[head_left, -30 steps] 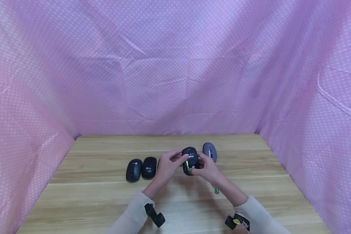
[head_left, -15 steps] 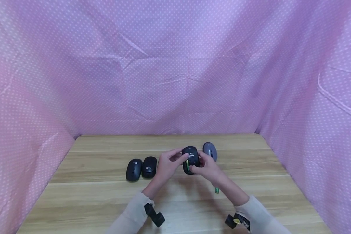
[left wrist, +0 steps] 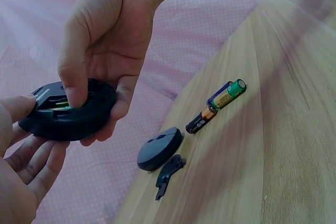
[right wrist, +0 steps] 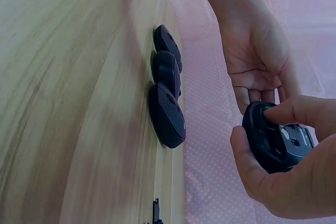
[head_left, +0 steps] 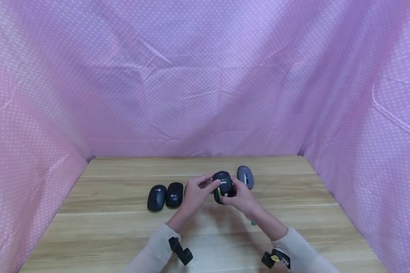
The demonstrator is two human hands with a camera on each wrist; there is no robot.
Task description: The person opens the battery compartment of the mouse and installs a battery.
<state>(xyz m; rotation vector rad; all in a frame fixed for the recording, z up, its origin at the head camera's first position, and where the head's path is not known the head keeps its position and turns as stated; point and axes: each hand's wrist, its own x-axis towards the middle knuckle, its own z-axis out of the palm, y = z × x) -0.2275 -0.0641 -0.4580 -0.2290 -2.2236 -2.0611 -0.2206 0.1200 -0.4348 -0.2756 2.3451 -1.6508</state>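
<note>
A black computer mouse (head_left: 223, 183) is held up above the table, underside up, with its battery compartment uncovered. Inside the compartment lies a green battery (left wrist: 62, 105), partly hidden by a thumb. The left hand (head_left: 195, 194) grips the mouse by its left side, thumb on the underside and fingers beneath. From the other side the right hand (head_left: 242, 198) holds the same mouse; its thumb (left wrist: 76, 96) presses at the end of the battery. In the right wrist view the curled right fingers (right wrist: 249, 166) show around the mouse's edge.
Black mice (head_left: 156, 198) (right wrist: 167, 116) stand in a row at the left. A grey mouse (head_left: 245, 176) lies at the back right. Beside it are a black battery cover (left wrist: 169, 174) and loose batteries (left wrist: 229, 94) on the wooden table (head_left: 123, 235). Pink dotted cloth (head_left: 205, 94) surrounds the table.
The right thumb has shifted slightly over the battery, up and then back down. The right forearm has moved a little and now covers more of the loose green battery. The left hand stays put.
</note>
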